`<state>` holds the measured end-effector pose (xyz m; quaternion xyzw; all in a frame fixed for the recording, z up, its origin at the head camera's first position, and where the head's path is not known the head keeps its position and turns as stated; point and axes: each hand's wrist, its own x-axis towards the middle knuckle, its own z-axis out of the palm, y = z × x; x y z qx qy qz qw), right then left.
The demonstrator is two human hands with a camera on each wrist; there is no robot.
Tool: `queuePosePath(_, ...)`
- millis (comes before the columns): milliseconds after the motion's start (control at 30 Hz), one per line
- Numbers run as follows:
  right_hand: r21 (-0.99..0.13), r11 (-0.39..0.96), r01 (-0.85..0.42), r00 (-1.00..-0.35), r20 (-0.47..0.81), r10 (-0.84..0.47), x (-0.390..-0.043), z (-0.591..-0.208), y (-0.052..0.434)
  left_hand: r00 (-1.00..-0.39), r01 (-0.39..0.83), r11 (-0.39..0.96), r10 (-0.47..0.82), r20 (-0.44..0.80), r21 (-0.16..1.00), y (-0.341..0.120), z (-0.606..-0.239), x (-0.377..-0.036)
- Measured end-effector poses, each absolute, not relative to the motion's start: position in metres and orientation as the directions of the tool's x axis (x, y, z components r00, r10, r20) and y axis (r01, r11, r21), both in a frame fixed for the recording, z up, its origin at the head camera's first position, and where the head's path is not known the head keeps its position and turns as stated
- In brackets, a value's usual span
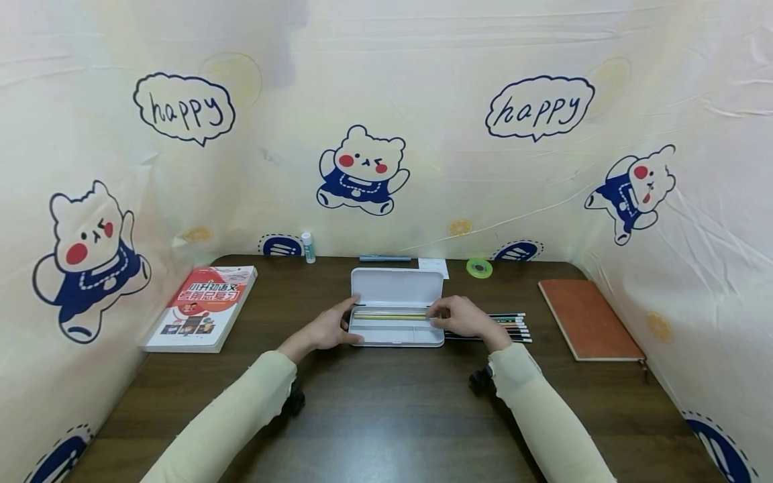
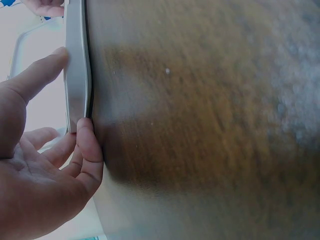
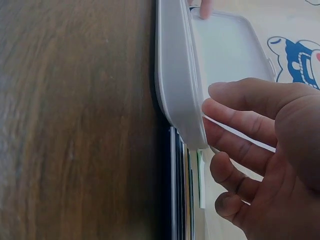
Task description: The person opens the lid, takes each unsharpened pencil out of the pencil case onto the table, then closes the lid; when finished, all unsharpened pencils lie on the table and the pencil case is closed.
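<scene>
A white pencil case [image 1: 397,340] lies on the table with its lid [image 1: 396,286] raised at the back. Several pencils [image 1: 389,316] lie lengthwise in its rear compartment. My left hand [image 1: 329,327] grips the case's left end; in the left wrist view its thumb is at the front rim and the other fingers bend round the end. My right hand [image 1: 460,316] is over the right end, fingertips at the pencils' ends. In the right wrist view its fingers [image 3: 240,117] are loosely bent at the rim, with no pencil visible between them.
More pencils [image 1: 519,329] lie right of the case, partly under my right hand. A book [image 1: 202,308] is at left, a brown notebook [image 1: 588,318] at right. Along the back are a glue stick [image 1: 308,248], a blue pen-like item [image 1: 384,258], white paper [image 1: 433,267] and green tape [image 1: 479,268].
</scene>
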<state>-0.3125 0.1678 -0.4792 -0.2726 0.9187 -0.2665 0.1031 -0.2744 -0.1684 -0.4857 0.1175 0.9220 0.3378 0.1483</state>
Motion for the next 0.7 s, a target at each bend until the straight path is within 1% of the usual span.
queuePosePath(200, -0.527, 0.725, -0.443, -0.812, -0.106, -0.573, -0.313, -0.480, 0.162, -0.928, 0.122, 0.740, 0.321, -0.188, 0.661, -0.168, -0.484, -0.274)
queuePosePath(367, -0.522, 0.705, -0.480, -0.790, -0.092, -0.606, -0.312, -0.481, 0.158, -0.927, 0.126, 0.736, 0.326, -0.186, 0.665, -0.169, -0.484, -0.275)
queuePosePath(567, -0.491, 0.722, -0.488, -0.792, -0.099, -0.603, -0.312, -0.482, 0.155, -0.925, 0.120, 0.734, 0.327, -0.192, 0.669, -0.169, -0.486, -0.274)
queuePosePath(700, -0.495, 0.720, -0.487, -0.790, -0.102, -0.605, -0.312, -0.483, 0.155, -0.926, 0.121, 0.730, 0.328, -0.189, 0.673, -0.169, -0.487, -0.274)
